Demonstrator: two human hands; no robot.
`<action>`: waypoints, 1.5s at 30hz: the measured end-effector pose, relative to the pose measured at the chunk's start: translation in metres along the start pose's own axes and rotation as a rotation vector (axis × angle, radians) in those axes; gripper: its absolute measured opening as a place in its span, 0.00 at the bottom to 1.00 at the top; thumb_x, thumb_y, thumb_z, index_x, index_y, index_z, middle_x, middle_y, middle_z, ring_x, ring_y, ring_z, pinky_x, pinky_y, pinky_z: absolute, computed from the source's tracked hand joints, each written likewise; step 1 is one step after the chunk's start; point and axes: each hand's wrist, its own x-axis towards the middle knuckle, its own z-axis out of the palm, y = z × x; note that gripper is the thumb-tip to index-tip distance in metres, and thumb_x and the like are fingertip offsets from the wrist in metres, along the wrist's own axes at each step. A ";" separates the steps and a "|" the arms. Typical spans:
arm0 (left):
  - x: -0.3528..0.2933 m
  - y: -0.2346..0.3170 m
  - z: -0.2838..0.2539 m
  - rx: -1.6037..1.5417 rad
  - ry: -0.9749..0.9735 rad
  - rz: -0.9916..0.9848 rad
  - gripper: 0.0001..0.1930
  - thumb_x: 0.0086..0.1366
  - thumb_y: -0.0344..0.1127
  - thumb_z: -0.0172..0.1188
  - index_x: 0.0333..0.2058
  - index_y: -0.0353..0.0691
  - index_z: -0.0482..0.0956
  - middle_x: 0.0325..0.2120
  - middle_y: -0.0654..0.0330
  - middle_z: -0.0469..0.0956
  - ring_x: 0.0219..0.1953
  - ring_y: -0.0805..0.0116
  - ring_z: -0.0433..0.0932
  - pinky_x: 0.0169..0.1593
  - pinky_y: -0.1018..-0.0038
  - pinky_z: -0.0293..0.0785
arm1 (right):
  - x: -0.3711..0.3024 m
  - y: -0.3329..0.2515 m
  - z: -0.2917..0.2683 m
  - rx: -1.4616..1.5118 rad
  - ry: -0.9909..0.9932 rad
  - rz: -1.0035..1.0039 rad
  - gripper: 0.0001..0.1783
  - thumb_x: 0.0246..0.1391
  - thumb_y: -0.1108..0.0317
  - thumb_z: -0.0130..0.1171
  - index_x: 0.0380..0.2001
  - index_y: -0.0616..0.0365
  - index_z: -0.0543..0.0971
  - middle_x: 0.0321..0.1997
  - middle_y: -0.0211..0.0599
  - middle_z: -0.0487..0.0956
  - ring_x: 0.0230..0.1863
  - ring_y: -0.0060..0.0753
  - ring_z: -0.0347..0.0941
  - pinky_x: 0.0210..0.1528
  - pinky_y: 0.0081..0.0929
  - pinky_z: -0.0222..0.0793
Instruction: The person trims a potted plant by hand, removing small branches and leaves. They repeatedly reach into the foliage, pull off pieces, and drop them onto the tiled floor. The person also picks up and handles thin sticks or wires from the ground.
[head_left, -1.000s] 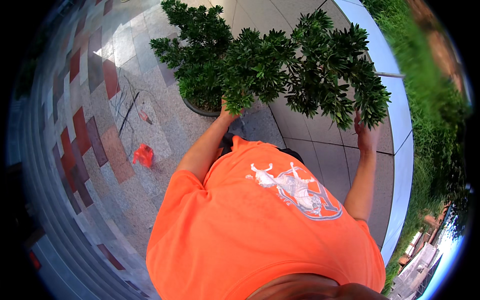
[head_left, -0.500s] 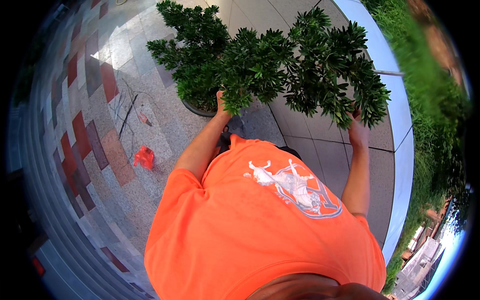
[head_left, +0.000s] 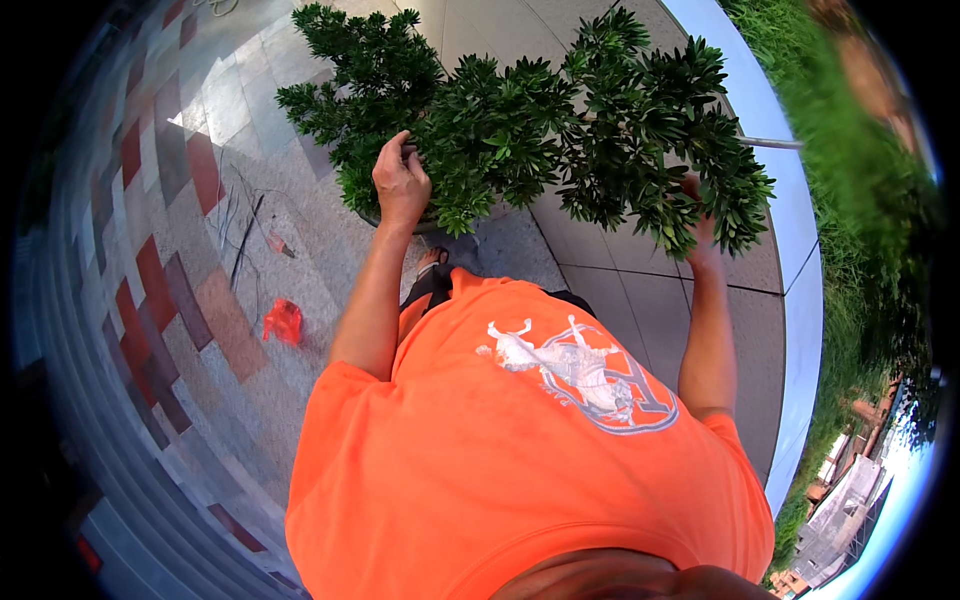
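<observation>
A potted shrub [head_left: 500, 125] with dense dark green leaves in several clumps spreads across the top of the head view. Its dark pot [head_left: 428, 227] shows only as a bit of rim under the left clumps. My left hand [head_left: 402, 190] is raised in front of the left foliage, back of the hand up, fingers loosely bent and apart, with nothing visible in them. Reaching in at the right-hand clump is my right hand [head_left: 700, 205]. Leaves cover most of its fingers, so its grip is hidden.
Left of me, on the paved floor [head_left: 240, 380], lie a crumpled red plastic bag [head_left: 283, 322] and thin dark wires or twigs [head_left: 243, 245]. A tiled wall [head_left: 640, 310] with a pale ledge [head_left: 800, 300] runs along the right, with grass [head_left: 850, 230] beyond. A sandaled foot [head_left: 432, 260] shows below the pot.
My left hand has come up and left, out from the foliage above the pot, and now shows in full. My right hand has shifted slightly left and up among the leaves.
</observation>
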 end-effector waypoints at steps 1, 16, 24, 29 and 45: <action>0.006 0.005 -0.005 0.017 0.025 0.000 0.17 0.58 0.20 0.56 0.48 0.33 0.76 0.33 0.51 0.82 0.35 0.63 0.83 0.39 0.70 0.78 | 0.001 0.000 0.002 0.013 0.014 -0.006 0.19 0.57 0.69 0.59 0.52 0.58 0.73 0.39 0.30 0.72 0.40 0.24 0.68 0.44 0.27 0.66; 0.028 0.017 0.012 -0.184 -0.334 -0.266 0.13 0.62 0.22 0.57 0.46 0.31 0.77 0.40 0.53 0.83 0.40 0.65 0.82 0.46 0.71 0.78 | 0.028 0.063 -0.008 -0.041 -0.034 -0.035 0.25 0.62 0.59 0.57 0.58 0.57 0.70 0.56 0.42 0.74 0.55 0.38 0.72 0.54 0.38 0.70; 0.026 -0.023 0.023 -0.926 -0.231 -0.752 0.14 0.67 0.25 0.52 0.51 0.29 0.73 0.47 0.51 0.79 0.42 0.67 0.80 0.43 0.73 0.79 | 0.039 0.057 -0.008 -0.109 -0.056 0.074 0.27 0.59 0.63 0.61 0.59 0.58 0.69 0.58 0.40 0.75 0.56 0.36 0.71 0.58 0.32 0.65; 0.029 -0.032 0.022 -0.557 -0.310 -0.530 0.14 0.66 0.24 0.54 0.50 0.30 0.74 0.48 0.51 0.79 0.42 0.68 0.81 0.42 0.74 0.79 | 0.042 0.047 -0.004 0.015 0.041 0.094 0.27 0.59 0.65 0.61 0.60 0.60 0.68 0.58 0.38 0.73 0.57 0.33 0.70 0.59 0.30 0.64; 0.032 -0.012 0.007 0.491 -0.611 0.301 0.21 0.47 0.19 0.55 0.44 0.35 0.75 0.40 0.52 0.78 0.45 0.48 0.71 0.49 0.60 0.71 | 0.036 0.024 0.000 -0.130 0.138 0.049 0.28 0.59 0.62 0.60 0.60 0.59 0.67 0.60 0.42 0.71 0.59 0.35 0.67 0.60 0.36 0.65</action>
